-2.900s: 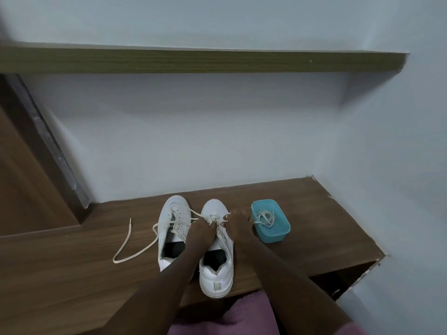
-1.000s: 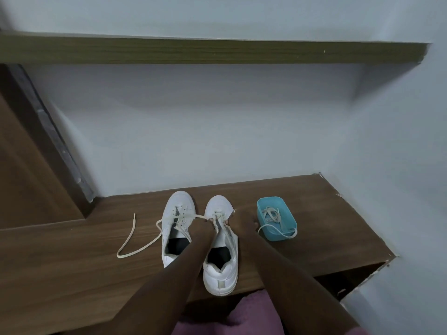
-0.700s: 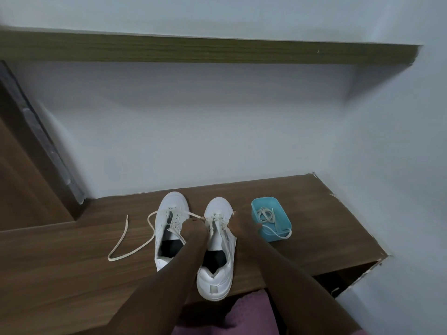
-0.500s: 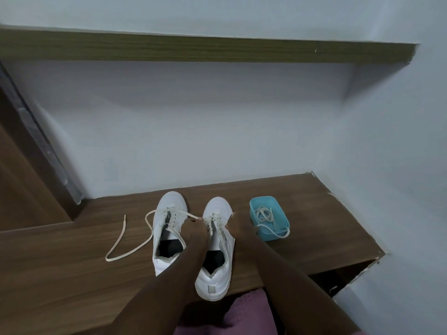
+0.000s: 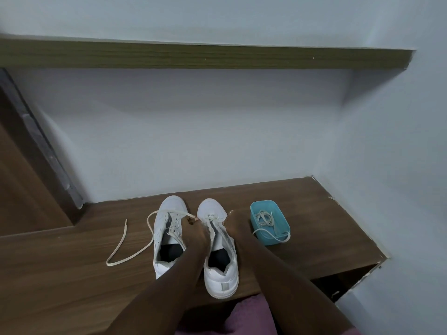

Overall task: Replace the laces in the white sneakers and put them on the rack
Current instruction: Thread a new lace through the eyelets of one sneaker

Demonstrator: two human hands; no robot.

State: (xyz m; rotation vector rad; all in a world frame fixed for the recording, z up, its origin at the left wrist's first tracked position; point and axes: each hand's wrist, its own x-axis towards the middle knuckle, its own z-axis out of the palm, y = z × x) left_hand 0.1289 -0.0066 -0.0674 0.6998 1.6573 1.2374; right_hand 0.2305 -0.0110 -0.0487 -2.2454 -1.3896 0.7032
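Lacing under way: a person's left hand (image 5: 196, 229) pinches a cream lace (image 5: 125, 223) with curled fingers, over the eyelets of the right white sneaker (image 5: 221, 279). The right hand (image 5: 233, 222) sits against that shoe's right flap; whether it grips anything cannot be told. The lace trails left of the left hand, across the left white sneaker (image 5: 167, 223) and onto the wooden worktop (image 5: 60, 274). Just right of the right hand, a teal tray (image 5: 264, 240) holds another lace (image 5: 262, 217). The step likely goes best with the shoe steadied, the tip fed squarely through each eyelet, and the slack drawn evenly.
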